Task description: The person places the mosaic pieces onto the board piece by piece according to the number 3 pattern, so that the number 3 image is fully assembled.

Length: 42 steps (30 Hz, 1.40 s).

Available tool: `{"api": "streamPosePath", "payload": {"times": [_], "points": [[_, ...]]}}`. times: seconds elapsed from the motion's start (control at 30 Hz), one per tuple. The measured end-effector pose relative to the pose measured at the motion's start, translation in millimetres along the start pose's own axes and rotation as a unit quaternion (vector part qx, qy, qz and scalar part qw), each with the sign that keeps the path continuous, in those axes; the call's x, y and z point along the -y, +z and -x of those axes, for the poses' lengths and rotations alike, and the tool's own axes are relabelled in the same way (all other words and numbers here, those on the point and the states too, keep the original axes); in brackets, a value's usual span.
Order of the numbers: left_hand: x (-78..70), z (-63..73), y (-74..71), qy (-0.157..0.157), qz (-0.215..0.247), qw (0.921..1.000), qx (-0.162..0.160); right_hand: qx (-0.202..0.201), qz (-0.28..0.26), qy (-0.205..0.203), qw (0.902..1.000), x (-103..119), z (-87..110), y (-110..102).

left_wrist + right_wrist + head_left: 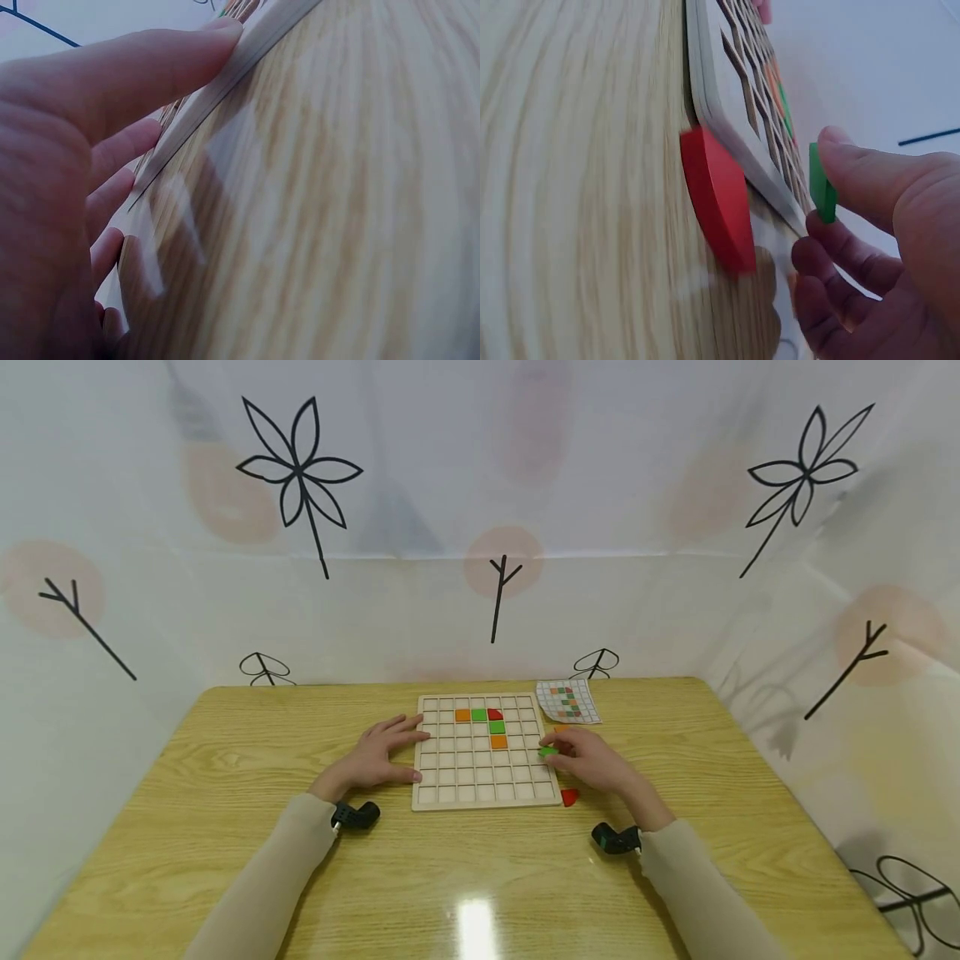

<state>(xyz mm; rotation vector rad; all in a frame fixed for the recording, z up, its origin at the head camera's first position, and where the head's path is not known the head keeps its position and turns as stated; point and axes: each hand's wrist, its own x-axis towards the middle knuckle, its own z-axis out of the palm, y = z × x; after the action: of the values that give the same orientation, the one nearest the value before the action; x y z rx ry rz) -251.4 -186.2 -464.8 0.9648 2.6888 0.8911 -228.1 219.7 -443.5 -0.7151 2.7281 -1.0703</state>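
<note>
Head view puts the green tile (823,184) in the right hand (592,760), pinched between thumb and fingertips just over the right rim of the wooden grid board (480,807). The left hand (372,756) lies spread wide, its thumb and fingers touching the board's opposite rim and holding no tile. Five coloured tiles sit in the board's compartments, between the two hands. On the bench (375,877), a red tile (570,797) with one curved side lies on the near side of the right hand, close against the board's corner; an orange tile (561,727) shows just beyond that hand (partly hidden by it).

The green tile looks light, stiff and thin, probably smooth enough to slip if squeezed at a corner. Opposite edges seem the best hold, leaving the underside free. The board looks rigid and flat, easily steadied by its raised rim.

Past the right hand, a paper sheet (567,702) bears a printed grid with coloured shapes. I can read no words on it, nor any brand on the tiles, board or black wrist devices (356,815).
</note>
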Motion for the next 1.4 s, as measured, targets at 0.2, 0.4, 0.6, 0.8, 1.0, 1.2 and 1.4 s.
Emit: {"api": "streamPosePath", "payload": {"times": [0.2, 0.4, 0.6, 0.8, 1.0, 1.2, 1.4], "points": [[0.5, -0.3, 0.1, 0.002, 0.001, 1.0, -0.001, -0.029, 0.01, 0.003, 0.9995, 9, -12.4, 11], [0.1, -0.2, -0.2, 0.002, 0.001, 1.0, -0.001, -0.043, 0.001, 0.022, 0.9988, 19, -26.7, 21], [-0.1, -0.2, 0.3, -0.001, 0.005, 1.0, 0.002, -0.045, -0.001, 0.013, 0.9989, 27, -38.6, 30], [0.4, 0.1, 0.1, 0.002, 0.001, 1.0, -0.001, -0.05, 0.018, -0.006, 0.9986, 33, -49.8, 37], [-0.4, -0.2, -1.2, 0.003, -0.004, 1.0, -0.001, -0.056, 0.029, -0.024, 0.9977, 37, -59.8, 44], [-0.3, -0.4, -0.9, -0.004, 0.0, 1.0, 0.003, -0.053, 0.007, -0.01, 0.9985, 41, -65.1, 52], [0.4, 0.0, -1.0, 0.0, 0.002, 1.0, 0.0, -0.05, -0.011, 0.009, 0.9986, 41, -68.9, 58]]}}
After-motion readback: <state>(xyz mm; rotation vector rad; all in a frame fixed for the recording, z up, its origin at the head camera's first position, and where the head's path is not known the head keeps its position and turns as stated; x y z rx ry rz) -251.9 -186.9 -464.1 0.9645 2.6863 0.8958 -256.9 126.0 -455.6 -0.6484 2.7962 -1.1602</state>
